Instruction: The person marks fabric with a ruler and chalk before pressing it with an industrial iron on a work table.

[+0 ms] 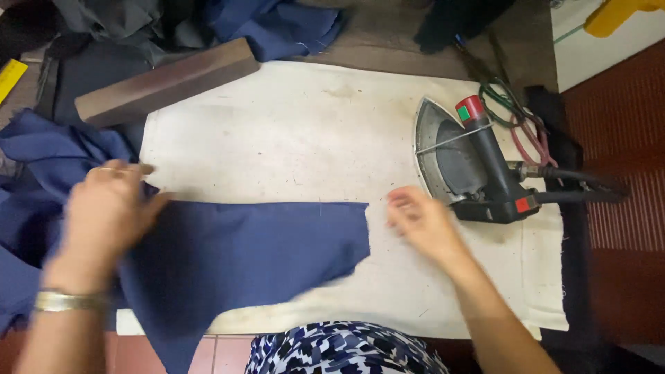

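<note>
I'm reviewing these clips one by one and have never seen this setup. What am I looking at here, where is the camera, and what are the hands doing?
There is one picture, from a camera worn on a person's head, looking down at their own bare hands. A white padded pressing cloth covers the table. A navy fabric piece lies spread on it. The left hand rests on the fabric's left part; the right hand hovers open, holding nothing, between the fabric and a grey iron lying at the right. A dark wooden block sits at the top left.

Tailoring workshop: padded white pressing table (305, 125), heavy steam iron (471, 163) (hoses attached), wooden pressing block (166, 79), heaps of cut blue fabric (277, 24).
</note>
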